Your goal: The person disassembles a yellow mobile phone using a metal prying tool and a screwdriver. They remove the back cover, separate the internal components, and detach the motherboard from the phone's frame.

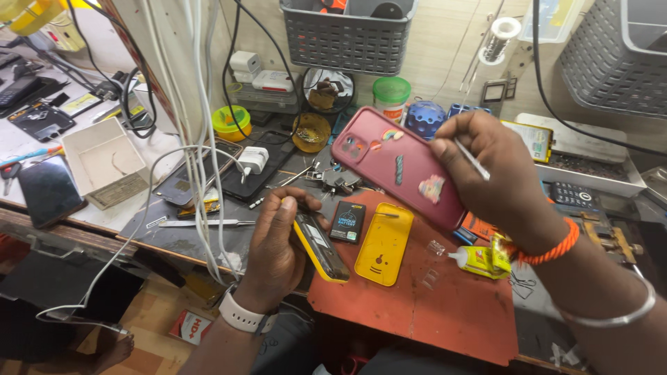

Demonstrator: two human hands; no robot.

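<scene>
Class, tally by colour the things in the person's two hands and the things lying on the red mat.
Yellow: 3 – small phone in left hand, back cover, glue tube
Pink-red: 1 – phone in right hand
Black: 1 – battery
Silver: 1 – thin tool
Total: 6

The phone body (321, 246) sits in the left hand (274, 253), and just right of it on the mat (431, 305) lie the battery (347, 222) and back cover (384, 243). The right hand (497, 170) holds a cased phone (396, 165) above the mat — a glue tube (479, 260) lies under its wrist. Tweezers (198, 223) lie left of the left hand; baskets (347, 31) hang behind both hands.
</scene>
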